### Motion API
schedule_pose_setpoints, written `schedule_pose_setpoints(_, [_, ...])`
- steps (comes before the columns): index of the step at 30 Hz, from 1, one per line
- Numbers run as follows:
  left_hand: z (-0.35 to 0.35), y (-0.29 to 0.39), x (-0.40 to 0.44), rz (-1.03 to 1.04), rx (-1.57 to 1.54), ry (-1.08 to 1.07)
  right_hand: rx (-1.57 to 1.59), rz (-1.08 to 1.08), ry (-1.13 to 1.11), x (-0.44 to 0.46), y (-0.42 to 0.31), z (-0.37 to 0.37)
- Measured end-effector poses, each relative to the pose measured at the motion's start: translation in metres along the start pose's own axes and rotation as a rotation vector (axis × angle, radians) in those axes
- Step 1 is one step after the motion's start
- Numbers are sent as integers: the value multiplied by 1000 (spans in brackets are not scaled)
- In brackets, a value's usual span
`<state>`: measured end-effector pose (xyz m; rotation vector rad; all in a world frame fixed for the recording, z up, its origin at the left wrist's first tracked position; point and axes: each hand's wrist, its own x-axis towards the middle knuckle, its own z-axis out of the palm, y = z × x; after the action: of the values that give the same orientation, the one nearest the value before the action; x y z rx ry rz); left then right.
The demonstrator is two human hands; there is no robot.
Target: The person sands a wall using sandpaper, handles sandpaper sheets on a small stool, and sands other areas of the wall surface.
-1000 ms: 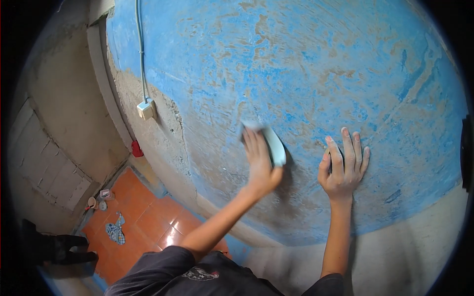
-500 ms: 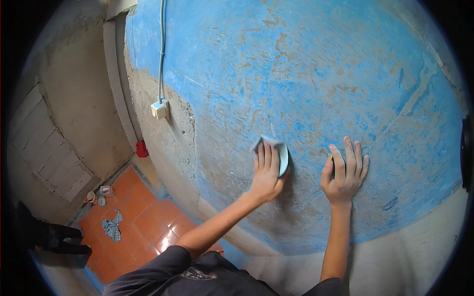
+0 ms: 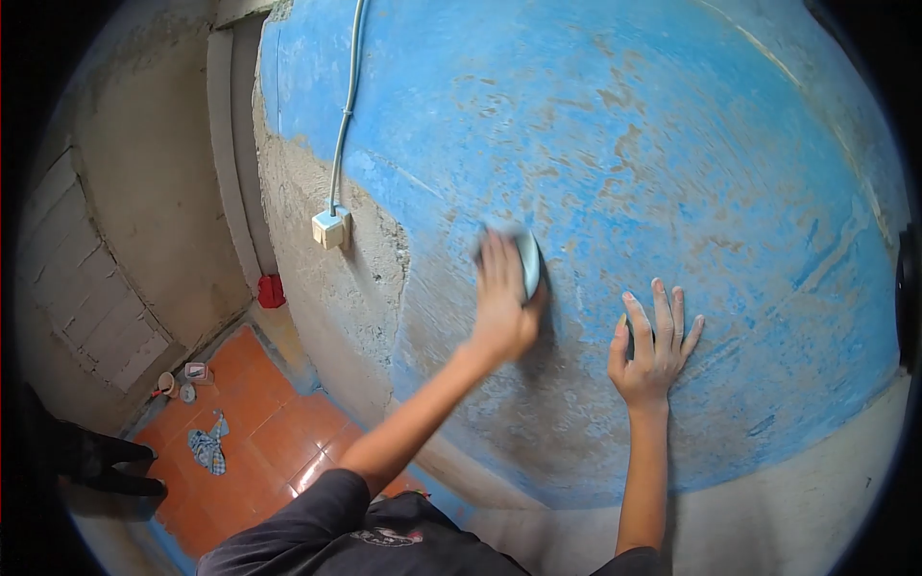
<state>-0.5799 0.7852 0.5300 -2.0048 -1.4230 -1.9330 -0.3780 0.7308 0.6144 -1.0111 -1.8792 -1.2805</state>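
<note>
My left hand point(image 3: 505, 312) is pressed to the blue painted wall point(image 3: 730, 144), its fingers over a sheet of sandpaper point(image 3: 529, 264). The sheet's pale back curls up along the right side of the fingers; motion blurs its top edge. Grey-brown patches show through the scuffed paint all around it. To the right and a little lower, my right hand point(image 3: 649, 355) rests against the same wall. Its fingers are spread and nothing shows in its grasp.
A switch box point(image 3: 331, 228) with a cable point(image 3: 349, 115) is fixed on bare plaster at left. A red object point(image 3: 271, 291) sits by the doorway. On the orange tiles point(image 3: 259, 394) lie a checked cloth point(image 3: 206, 449) and small containers point(image 3: 182, 382). Another person's legs point(image 3: 106, 466) stand at far left.
My left hand has slid up and slightly left along the wall with the sandpaper. My right hand stays on the wall. The view has shifted a little.
</note>
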Motion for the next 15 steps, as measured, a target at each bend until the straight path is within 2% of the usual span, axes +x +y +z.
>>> schedule_pose_setpoints(2, [-32, -23, 56, 21, 4, 208, 3, 2, -5, 6, -10, 6])
schedule_pose_setpoints(4, [-35, -35, 59, 37, -27, 218, 0, 1, -6, 11, -19, 13])
schedule_pose_setpoints(6, [-8, -41, 5, -1, -44, 120, -3, 2, -3, 17, -30, 21])
schedule_pose_setpoints(8, [11, -34, -62, -118, -91, -124, -32, -6, 0, 23, -41, 27])
schedule_pose_setpoints(9, [5, -38, -60, -111, -78, -140, -45, -12, 1, 25, -46, 29])
schedule_pose_setpoints(11, [-13, -46, -40, -87, -54, -168, -52, -17, 17, 25, -51, 37])
schedule_pose_setpoints(15, [-60, -75, 71, -53, -1, 114, -77, -30, 50, 22, -50, 45])
